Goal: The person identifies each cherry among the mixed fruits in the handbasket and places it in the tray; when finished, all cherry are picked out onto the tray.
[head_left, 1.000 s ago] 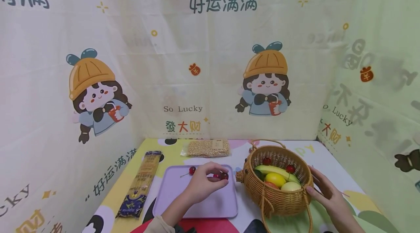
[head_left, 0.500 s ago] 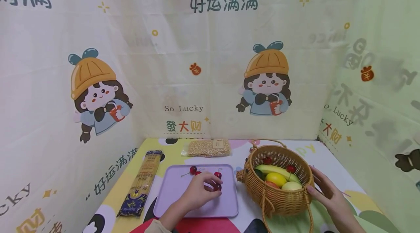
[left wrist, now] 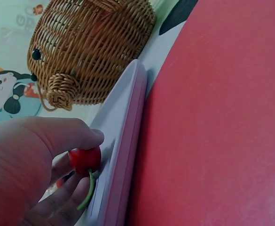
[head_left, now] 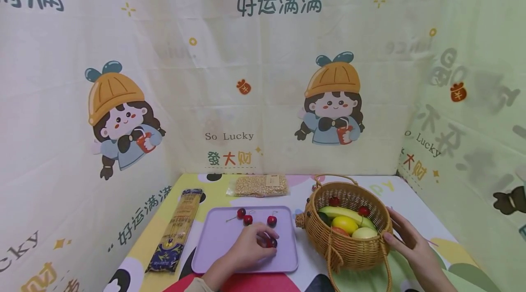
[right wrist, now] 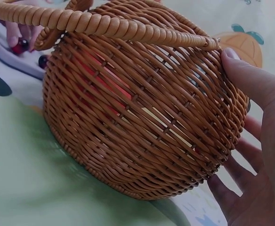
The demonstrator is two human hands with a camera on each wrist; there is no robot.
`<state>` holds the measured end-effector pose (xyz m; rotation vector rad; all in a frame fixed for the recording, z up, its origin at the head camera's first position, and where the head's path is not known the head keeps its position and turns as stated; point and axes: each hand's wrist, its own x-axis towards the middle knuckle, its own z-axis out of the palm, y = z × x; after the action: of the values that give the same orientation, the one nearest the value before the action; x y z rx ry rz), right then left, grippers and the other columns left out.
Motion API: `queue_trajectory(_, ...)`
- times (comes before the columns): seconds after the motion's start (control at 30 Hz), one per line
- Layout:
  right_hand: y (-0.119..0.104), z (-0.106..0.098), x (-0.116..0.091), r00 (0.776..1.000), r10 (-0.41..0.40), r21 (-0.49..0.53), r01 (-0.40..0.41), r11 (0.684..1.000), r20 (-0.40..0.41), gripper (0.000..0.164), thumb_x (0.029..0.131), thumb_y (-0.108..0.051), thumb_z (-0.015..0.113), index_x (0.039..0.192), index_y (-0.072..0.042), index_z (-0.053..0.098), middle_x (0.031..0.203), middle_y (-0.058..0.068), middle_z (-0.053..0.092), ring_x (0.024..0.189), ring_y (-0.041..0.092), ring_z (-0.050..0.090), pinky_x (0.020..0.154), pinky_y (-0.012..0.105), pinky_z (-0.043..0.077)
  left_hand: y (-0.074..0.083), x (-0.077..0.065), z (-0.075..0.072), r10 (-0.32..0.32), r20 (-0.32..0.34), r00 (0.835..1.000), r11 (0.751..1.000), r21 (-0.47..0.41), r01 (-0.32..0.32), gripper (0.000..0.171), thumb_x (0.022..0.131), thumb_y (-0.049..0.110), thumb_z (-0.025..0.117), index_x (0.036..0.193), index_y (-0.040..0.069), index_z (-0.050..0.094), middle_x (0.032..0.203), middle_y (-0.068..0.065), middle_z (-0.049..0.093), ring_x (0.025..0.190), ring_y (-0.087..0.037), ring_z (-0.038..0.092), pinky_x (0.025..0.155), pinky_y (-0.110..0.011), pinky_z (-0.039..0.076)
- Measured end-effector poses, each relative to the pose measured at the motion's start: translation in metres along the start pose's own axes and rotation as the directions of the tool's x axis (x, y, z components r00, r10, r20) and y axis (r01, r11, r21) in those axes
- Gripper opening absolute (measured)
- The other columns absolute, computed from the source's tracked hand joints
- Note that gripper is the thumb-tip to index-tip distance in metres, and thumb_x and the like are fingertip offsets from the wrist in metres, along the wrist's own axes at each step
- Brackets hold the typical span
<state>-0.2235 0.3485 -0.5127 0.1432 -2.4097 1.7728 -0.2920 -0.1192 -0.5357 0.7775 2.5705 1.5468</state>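
My left hand is low over the lilac tray, pinching a dark red cherry between thumb and fingers. The cherry's green stem hangs down in the left wrist view. Three more cherries lie on the tray beyond the hand: one at the far side, a second close by it, and a third to the right. My right hand rests against the wicker basket, its thumb at the rim and its other fingers spread along the outer side.
Inside the basket are a banana, a lemon, a pale round fruit and two cherries. A pack of spaghetti lies left of the tray. Behind it lies a bag of grains. Printed cloth walls surround the table.
My left hand has moved down and slightly left toward the near part of the tray. Two cherries from its grip now lie on the tray. My right hand has stayed at the basket.
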Motion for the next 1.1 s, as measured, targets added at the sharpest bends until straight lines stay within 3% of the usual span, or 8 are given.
queue_trajectory(0.3, 0.002, 0.0, 0.0, 1.0, -0.019, 0.02, 0.019, 1.0, -0.002, 0.069, 0.116, -0.017, 0.057, 0.178, -0.026, 0.027, 0.179, -0.011, 0.03, 0.125, -0.033, 0.04, 0.094, 0.01, 0.051, 0.0, -0.001, 0.0, -0.009, 0.024, 1.0, 1.0, 0.027, 0.009, 0.033, 0.083, 0.011, 0.096, 0.114, 0.019, 0.084, 0.106, 0.001, 0.076, 0.088, -0.009, 0.072, 0.08, -0.022, 0.06)
queue_trajectory(0.53, 0.002, 0.001, -0.001, 1.0, -0.006, 0.017, 0.006, 1.0, -0.008, 0.07, 0.116, -0.019, 0.058, 0.178, -0.024, 0.026, 0.175, -0.014, 0.032, 0.126, -0.032, 0.04, 0.095, 0.011, 0.051, 0.016, 0.0, -0.009, 0.01, -0.012, 1.0, 0.999, 0.037, -0.01, 0.031, 0.087, 0.022, 0.095, 0.117, 0.018, 0.084, 0.116, 0.002, 0.078, 0.108, -0.023, 0.07, 0.089, -0.033, 0.064)
queue_trajectory(0.67, 0.0, 0.001, 0.001, 1.0, -0.005, 0.027, 0.005, 1.0, -0.001, 0.07, 0.117, -0.019, 0.058, 0.178, -0.025, 0.025, 0.178, -0.009, 0.03, 0.127, -0.031, 0.04, 0.096, 0.011, 0.05, 0.035, 0.002, -0.01, 0.044, -0.012, 0.999, 0.999, 0.0, -0.044, 0.027, 0.091, 0.029, 0.093, 0.116, 0.023, 0.084, 0.118, -0.001, 0.08, 0.111, -0.027, 0.072, 0.092, -0.035, 0.064)
queue_trajectory(0.8, 0.0, 0.001, 0.001, 1.0, -0.025, 0.049, 0.024, 0.998, 0.01, 0.07, 0.116, -0.017, 0.057, 0.178, -0.025, 0.026, 0.178, -0.008, 0.03, 0.129, -0.03, 0.04, 0.097, 0.011, 0.05, 0.065, 0.007, -0.005, 0.101, 0.013, 0.995, 0.995, -0.016, -0.101, 0.024, 0.095, 0.03, 0.089, 0.118, 0.026, 0.083, 0.118, 0.001, 0.081, 0.11, -0.018, 0.073, 0.094, -0.031, 0.062)
queue_trajectory(0.93, 0.0, 0.001, 0.001, 0.999, -0.029, 0.055, 0.028, 0.998, 0.018, 0.07, 0.116, -0.017, 0.057, 0.178, -0.026, 0.026, 0.179, -0.009, 0.029, 0.13, -0.029, 0.04, 0.098, 0.011, 0.05, 0.095, 0.018, 0.005, 0.181, 0.048, 0.982, 0.982, -0.067, -0.178, 0.023, 0.098, 0.026, 0.086, 0.12, 0.021, 0.083, 0.12, 0.002, 0.08, 0.112, -0.014, 0.073, 0.098, -0.035, 0.064)
queue_trajectory(1.1, -0.002, 0.001, -0.001, 1.0, -0.01, 0.04, 0.009, 0.999, 0.018, 0.07, 0.117, -0.02, 0.057, 0.179, -0.028, 0.025, 0.179, -0.01, 0.029, 0.13, -0.03, 0.039, 0.097, 0.011, 0.05, 0.123, 0.041, 0.02, 0.251, 0.084, 0.964, 0.965, -0.1, -0.243, 0.022, 0.099, 0.029, 0.086, 0.12, 0.023, 0.083, 0.12, 0.009, 0.078, 0.118, -0.018, 0.074, 0.099, -0.038, 0.065)
